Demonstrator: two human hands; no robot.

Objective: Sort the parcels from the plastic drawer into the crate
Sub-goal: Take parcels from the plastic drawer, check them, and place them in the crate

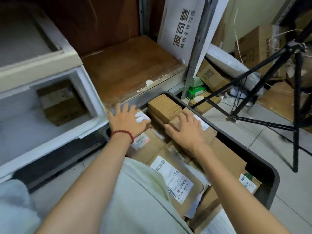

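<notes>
A dark grey crate [263, 159] on the floor holds several brown cardboard parcels with white labels. My left hand [125, 119], with a red bead bracelet at the wrist, lies flat with spread fingers on a small labelled parcel [143, 118] at the crate's far left. My right hand [184, 130] rests flat, fingers apart, on another brown parcel [205, 127] beside a taped brown box [163, 106]. The white plastic drawer [55, 144] stands pulled out at left, with one brown parcel [61, 102] inside it.
A brown wooden shelf board [130, 68] lies behind the crate. A black tripod [270, 78] stands at right on the tiled floor, near loose cartons and bubble wrap. A white printed carton [182, 27] leans on a metal rack post.
</notes>
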